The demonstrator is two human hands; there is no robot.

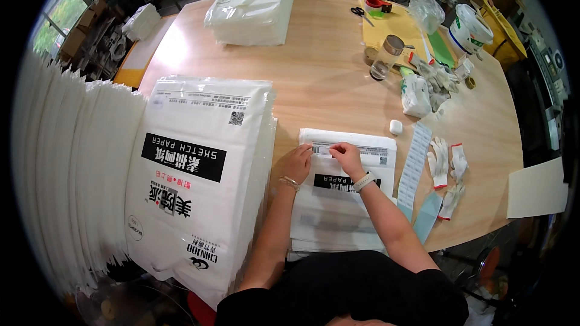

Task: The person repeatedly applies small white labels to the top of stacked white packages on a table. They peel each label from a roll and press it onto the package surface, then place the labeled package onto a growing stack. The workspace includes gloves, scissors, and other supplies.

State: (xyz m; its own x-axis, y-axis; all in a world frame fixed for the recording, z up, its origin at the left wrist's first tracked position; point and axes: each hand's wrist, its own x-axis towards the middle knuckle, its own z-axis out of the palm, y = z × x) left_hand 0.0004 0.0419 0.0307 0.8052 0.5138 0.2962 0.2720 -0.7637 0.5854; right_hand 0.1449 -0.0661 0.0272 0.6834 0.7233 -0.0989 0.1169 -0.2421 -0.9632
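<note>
A flat white plastic paper pack [338, 220] with a black printed panel lies in front of me on the table. Near its far edge is a small white label [320, 149], between my two hands. My left hand [296, 163] rests over the pack's left edge, its fingertips together at the label's left end. My right hand [347, 160] pinches at the label's right end, thumb and forefinger closed. Whether the label is stuck down or held just above the pack cannot be made out. Beside the pack, on the right, lies a long pale-blue label sheet [414, 166].
A tall stack of white packs [202, 121] stands at my left, another stack [254, 9] at the far side. On the right are white gloves [438, 160], a small white case [396, 127], a glass jar [385, 59], scissors [360, 15] and a white bucket [470, 30].
</note>
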